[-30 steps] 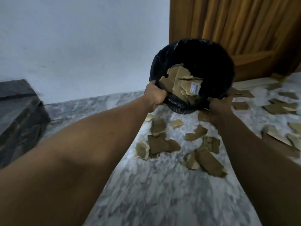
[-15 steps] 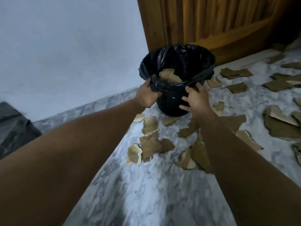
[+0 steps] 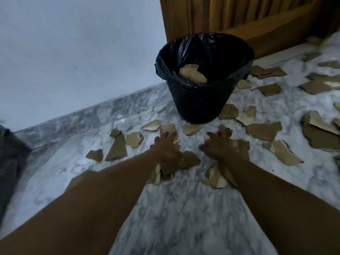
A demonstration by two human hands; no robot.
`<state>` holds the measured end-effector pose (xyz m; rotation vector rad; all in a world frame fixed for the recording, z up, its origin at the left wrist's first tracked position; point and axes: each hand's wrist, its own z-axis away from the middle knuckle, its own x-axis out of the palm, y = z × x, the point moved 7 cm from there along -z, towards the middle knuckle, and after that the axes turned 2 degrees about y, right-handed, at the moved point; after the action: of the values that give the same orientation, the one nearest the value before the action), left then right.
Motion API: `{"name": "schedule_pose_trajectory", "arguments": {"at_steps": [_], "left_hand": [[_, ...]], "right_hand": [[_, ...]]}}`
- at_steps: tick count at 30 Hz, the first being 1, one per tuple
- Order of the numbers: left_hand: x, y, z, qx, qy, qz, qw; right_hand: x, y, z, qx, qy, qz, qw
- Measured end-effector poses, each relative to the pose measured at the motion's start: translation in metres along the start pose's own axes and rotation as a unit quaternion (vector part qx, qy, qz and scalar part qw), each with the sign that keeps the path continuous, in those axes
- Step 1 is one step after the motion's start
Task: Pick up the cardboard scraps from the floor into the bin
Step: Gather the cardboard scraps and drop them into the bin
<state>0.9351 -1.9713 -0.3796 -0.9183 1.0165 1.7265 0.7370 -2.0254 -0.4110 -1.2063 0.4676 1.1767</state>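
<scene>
2 bare forearms reach forward and down over the marble floor (image 3: 184, 208). The left hand (image 3: 166, 146) lies palm-down with its fingers (image 3: 163, 134) spread apart, pressed onto a small heap of cardboard scraps (image 3: 173, 166) beneath it. The right hand (image 3: 223, 144) is likewise flat and splayed, its fingers (image 3: 223, 130) wide apart over another cluster of scraps; motion blur hides whether either hand actually grips a piece. More torn brown pieces lie scattered around both hands, to the left and far out to the right. Just beyond the hands the black bin (image 3: 200, 102) stands upright on the floor, lined with a black bag, a few scraps inside it. Behind it rise a pale wall (image 3: 73, 52) and a wooden door (image 3: 239, 17).
</scene>
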Motion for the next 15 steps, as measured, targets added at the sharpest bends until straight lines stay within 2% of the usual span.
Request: {"name": "schedule_pose_trajectory", "arguments": {"at_steps": [2,4,7,10,12,15], "left_hand": [[0.034,-0.009,-0.005,0.02,-0.03,-0.028,0.999],[0.063,-0.011,0.004,0.051,-0.041,-0.066,0.996],[0.085,-0.009,0.045,0.085,0.025,-0.079,0.993],[0.093,-0.012,0.076,0.134,0.081,0.007,0.988],[0.086,-0.019,0.081,0.175,0.158,0.051,0.97],[0.071,-0.016,0.092,0.187,0.187,0.081,0.961]], "right_hand": [[0.023,0.013,0.009,0.003,-0.062,0.061,0.996],[0.031,0.014,0.03,0.0,-0.074,0.109,0.991],[0.044,-0.005,0.075,-0.003,-0.056,0.146,0.988],[0.074,-0.013,0.114,0.03,0.014,0.142,0.989],[0.092,-0.006,0.124,0.061,0.056,0.145,0.986],[0.098,-0.014,0.135,0.072,0.044,0.12,0.989]]}}
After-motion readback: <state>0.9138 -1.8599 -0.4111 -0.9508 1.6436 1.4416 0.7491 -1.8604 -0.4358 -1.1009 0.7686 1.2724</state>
